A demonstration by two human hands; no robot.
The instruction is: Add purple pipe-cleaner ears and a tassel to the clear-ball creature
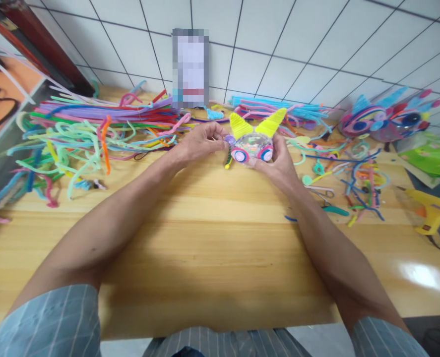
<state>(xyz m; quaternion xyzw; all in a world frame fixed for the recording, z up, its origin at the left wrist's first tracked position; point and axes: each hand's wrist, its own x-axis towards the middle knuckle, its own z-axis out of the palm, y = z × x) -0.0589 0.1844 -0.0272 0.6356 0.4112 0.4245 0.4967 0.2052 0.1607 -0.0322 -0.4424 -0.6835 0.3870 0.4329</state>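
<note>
A round, clear craft figure [253,143] with yellow ear shapes and pink-and-blue ringed eyes is held above the wooden table. My right hand [281,161] grips its right side, with the thumb under the eyes and the fingers behind. On its other side, my left hand [205,141] pinches a small purple round piece [228,140] between thumb and fingertips. A dark twisted strip with a yellow tip [228,161] hangs just below that piece, beside the figure.
Pipe cleaners [93,124] are heaped at the left; more bundles [279,106] lie along the tiled wall. A pixelated upright panel [190,67] stands behind. At right are finished figures [387,119], scissors [322,191], scraps and a yellow glue gun [433,208].
</note>
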